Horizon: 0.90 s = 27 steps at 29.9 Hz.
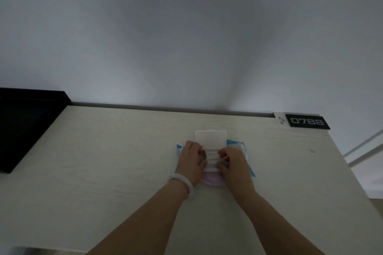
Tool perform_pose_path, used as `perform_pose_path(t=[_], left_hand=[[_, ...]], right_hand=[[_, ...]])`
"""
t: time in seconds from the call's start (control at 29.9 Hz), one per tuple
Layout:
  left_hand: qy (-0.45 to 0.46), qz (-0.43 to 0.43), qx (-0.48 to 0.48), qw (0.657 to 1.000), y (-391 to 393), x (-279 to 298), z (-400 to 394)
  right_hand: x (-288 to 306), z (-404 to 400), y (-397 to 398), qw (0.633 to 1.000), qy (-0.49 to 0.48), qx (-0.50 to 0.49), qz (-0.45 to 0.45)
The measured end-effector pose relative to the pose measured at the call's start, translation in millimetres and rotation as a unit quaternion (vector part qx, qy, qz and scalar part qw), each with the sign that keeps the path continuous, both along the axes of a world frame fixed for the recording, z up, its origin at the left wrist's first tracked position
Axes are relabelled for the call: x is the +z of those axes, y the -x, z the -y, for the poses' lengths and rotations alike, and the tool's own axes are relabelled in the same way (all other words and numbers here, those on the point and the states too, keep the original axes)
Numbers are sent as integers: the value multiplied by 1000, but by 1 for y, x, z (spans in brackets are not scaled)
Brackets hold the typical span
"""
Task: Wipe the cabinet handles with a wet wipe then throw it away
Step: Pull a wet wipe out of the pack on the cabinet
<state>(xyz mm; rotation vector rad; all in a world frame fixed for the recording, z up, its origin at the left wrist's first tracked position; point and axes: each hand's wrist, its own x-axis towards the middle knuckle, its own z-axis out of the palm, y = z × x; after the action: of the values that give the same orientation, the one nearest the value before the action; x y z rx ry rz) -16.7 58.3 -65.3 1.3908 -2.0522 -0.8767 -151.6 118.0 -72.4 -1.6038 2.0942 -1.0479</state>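
Observation:
A pack of wet wipes (210, 180), blue and pink, lies on the pale wooden cabinet top (116, 163). Its white plastic lid (210, 139) is flipped up and open. My left hand (191, 160) rests on the left side of the pack and holds it down. My right hand (233, 163) lies on the right side, its fingertips curled at the opening under the lid; whether they pinch a wipe I cannot tell. No cabinet handles are in view.
A black flat object (22, 128) stands at the left edge of the cabinet top. A black plate reading 0788 (307, 121) sits at the back right corner. A white wall (186, 37) rises behind. The floor shows to the right.

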Motion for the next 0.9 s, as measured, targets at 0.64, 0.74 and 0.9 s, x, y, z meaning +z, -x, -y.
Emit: perform_pose_path(t=[0.64, 0.74, 0.9], left_hand=[[48, -24, -39, 998, -6, -2, 1], [35, -23, -34, 999, -7, -2, 4], [25, -24, -33, 999, -7, -7, 6]], right_hand=[[12, 29, -1, 903, -22, 184, -389], [9, 38, 4, 911, -32, 177, -372], [6, 37, 13, 908, -30, 188, -375]])
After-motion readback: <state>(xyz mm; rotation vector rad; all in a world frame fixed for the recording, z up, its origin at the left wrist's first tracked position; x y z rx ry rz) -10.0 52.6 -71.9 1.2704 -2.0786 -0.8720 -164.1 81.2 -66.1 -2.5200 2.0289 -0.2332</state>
